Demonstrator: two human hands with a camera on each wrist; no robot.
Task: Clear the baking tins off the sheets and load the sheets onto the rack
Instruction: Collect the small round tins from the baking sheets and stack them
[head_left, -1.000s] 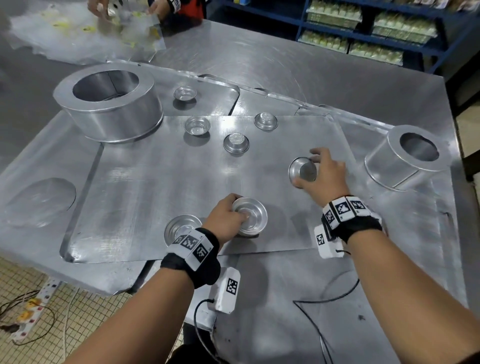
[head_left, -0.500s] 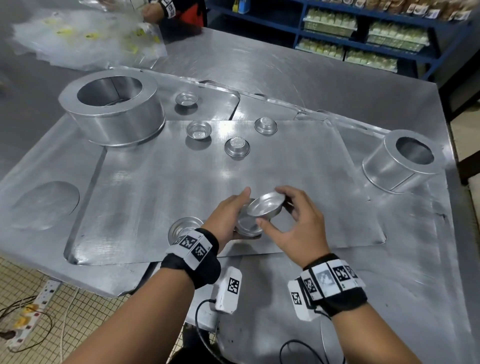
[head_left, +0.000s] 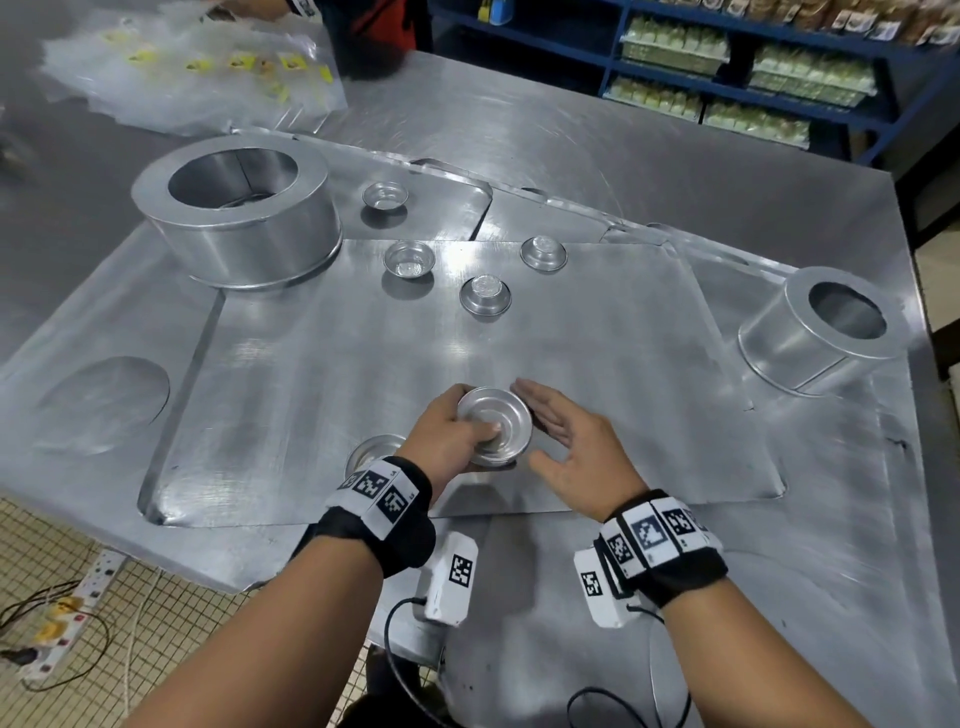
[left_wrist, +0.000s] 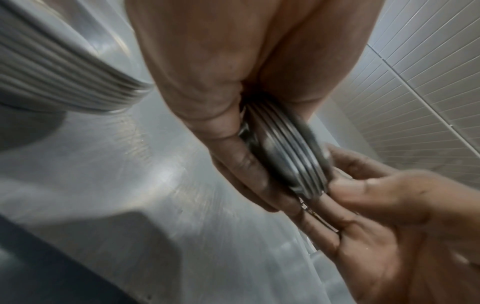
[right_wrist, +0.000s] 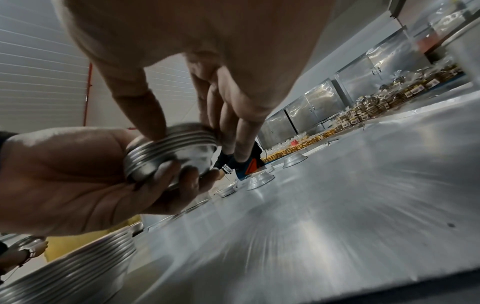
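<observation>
My left hand (head_left: 460, 434) grips a nested stack of small round tins (head_left: 494, 427) just above the near edge of the top baking sheet (head_left: 311, 384). In the left wrist view the stack (left_wrist: 293, 156) shows several rims between thumb and fingers. My right hand (head_left: 553, 423) lies beside the stack with straight fingers, its fingertips (right_wrist: 155, 127) touching the rim (right_wrist: 168, 152). Loose small tins stand on the sheets: one (head_left: 409, 258), one upside down (head_left: 485, 295), another upside down (head_left: 543, 253), one farther back (head_left: 385, 196), and one (head_left: 371, 451) partly hidden behind my left wrist.
A large ring tin (head_left: 234, 208) stands at the back left and a smaller ring tin (head_left: 821, 332) leans at the right. The sheets overlap on a steel table (head_left: 623, 145). Plastic bags (head_left: 197, 78) and another person's hands lie at the far left. Blue shelving (head_left: 727, 78) stands behind.
My right hand carried a small tin from the sheet's right side to my left hand, set it on the stack and opened. The left hand lifted the stack slightly.
</observation>
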